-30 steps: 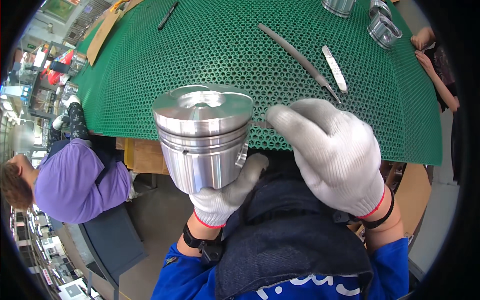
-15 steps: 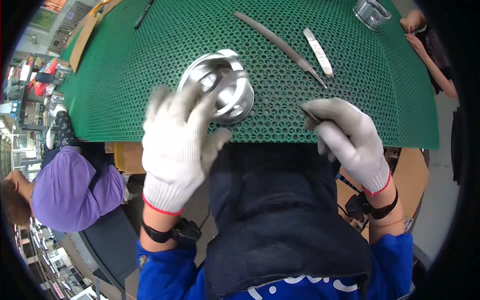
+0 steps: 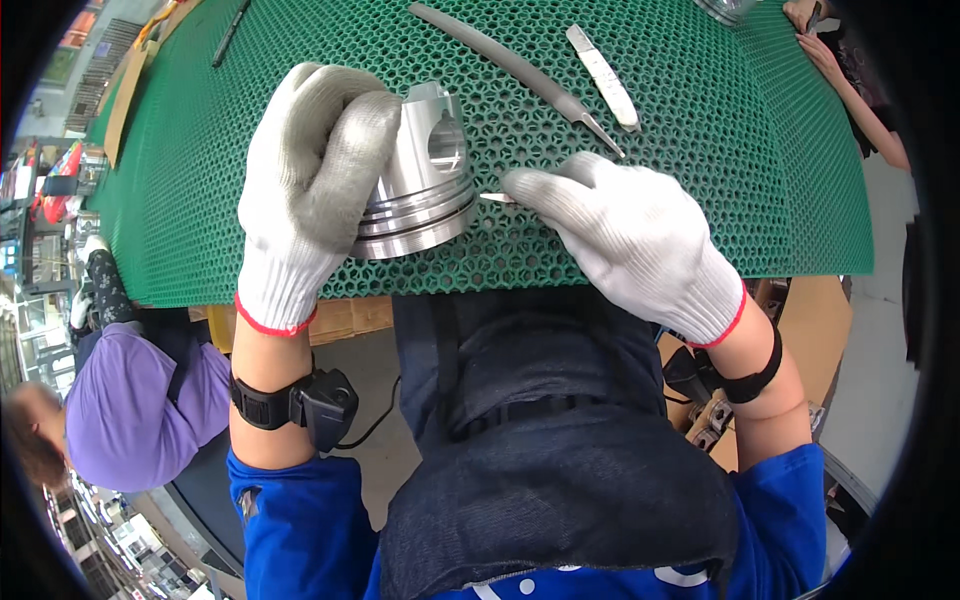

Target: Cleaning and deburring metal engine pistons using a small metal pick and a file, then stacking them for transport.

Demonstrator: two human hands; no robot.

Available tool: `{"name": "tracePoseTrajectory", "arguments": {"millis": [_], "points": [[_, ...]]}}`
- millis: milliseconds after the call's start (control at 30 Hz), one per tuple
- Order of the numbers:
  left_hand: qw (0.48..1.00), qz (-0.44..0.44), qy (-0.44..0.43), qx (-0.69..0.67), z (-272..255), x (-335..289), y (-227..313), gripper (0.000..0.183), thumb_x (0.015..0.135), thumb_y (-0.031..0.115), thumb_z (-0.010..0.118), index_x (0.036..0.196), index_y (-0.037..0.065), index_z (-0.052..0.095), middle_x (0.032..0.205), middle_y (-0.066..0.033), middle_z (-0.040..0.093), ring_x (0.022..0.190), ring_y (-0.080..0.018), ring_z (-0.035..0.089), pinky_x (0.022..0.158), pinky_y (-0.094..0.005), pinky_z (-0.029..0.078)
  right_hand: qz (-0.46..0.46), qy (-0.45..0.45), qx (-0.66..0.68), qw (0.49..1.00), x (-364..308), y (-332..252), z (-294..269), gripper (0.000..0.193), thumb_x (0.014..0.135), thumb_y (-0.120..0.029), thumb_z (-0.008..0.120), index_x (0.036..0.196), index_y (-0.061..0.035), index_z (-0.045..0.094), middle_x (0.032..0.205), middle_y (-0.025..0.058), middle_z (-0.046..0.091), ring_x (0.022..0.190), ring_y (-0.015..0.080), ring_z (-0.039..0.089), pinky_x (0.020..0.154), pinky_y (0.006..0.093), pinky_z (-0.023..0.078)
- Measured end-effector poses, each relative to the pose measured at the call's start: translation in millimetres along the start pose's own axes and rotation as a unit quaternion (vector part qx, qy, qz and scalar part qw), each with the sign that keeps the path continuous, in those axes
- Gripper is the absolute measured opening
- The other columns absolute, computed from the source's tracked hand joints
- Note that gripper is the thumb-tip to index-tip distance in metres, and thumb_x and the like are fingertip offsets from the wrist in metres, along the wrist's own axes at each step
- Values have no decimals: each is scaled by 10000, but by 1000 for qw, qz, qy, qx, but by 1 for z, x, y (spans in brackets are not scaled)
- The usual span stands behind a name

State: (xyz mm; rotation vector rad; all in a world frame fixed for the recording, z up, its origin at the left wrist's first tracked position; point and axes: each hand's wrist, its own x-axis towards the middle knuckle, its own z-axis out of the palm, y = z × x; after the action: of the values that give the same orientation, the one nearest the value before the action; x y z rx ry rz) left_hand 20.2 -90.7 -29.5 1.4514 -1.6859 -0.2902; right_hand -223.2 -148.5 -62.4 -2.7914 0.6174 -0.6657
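Observation:
A shiny metal piston point(image 3: 415, 205) rests on the green mat with its grooved ring end down and its pin bore facing right. My left hand point(image 3: 315, 160), in a white knit glove, is closed around the piston's left side and covers that part. My right hand point(image 3: 620, 235), gloved likewise, pinches a small pointed blade point(image 3: 495, 198). Only the blade's pale tip shows, pointing left at the ring grooves with a slight gap. Beyond my right hand lie a half-round file point(image 3: 510, 65) and a white-handled knife point(image 3: 603, 80).
The perforated green mat point(image 3: 700, 130) covers the tabletop. Another piston point(image 3: 725, 8) stands at the far right, near a co-worker's hands point(image 3: 812, 25). A dark pen-like rod point(image 3: 231, 35) lies far left. A person in purple point(image 3: 145, 410) sits at the left.
The piston has gone from tilted, open side toward me, to resting ring end down. My left hand has taken hold of its side. My right hand has moved left toward it with the blade.

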Motion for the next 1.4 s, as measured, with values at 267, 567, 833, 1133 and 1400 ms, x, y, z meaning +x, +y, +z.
{"name": "tracePoseTrajectory", "arguments": {"millis": [267,567,833,1133,1400], "points": [[999,9,-7,42,15,10,7,184,901,201,635,897,18,645,761,-85,542,671,-201,559,616,-315,452,-11,-25,-19,999,5,1,-6,311,844,-99,590,1139,-192,627,770,29,561,600,214,630,527,345,527],[996,59,-49,53,4,9,10,186,832,221,681,841,38,655,729,-84,513,655,-218,529,601,-331,429,27,60,149,987,14,18,-8,311,891,-8,554,1188,-56,634,826,90,654,587,158,603,542,281,507],[996,19,-74,36,0,-5,21,129,811,96,637,853,-22,604,830,-93,533,727,-182,490,669,-303,410,-65,57,-53,995,23,15,-3,292,810,-101,608,1093,-170,622,707,45,581,604,211,647,580,352,558],[969,115,-42,215,22,-80,50,295,613,217,797,855,96,680,811,-20,570,800,-250,571,723,-399,451,99,-60,195,974,-22,-12,11,282,840,-147,632,1121,-137,641,777,97,607,553,247,638,528,355,544],[959,123,-64,248,19,-86,48,336,680,324,787,923,118,680,868,-16,543,823,-256,569,749,-425,461,402,-269,816,316,-18,-14,-14,366,950,-282,487,1189,-23,583,743,0,550,478,54,491,350,189,364]]}}
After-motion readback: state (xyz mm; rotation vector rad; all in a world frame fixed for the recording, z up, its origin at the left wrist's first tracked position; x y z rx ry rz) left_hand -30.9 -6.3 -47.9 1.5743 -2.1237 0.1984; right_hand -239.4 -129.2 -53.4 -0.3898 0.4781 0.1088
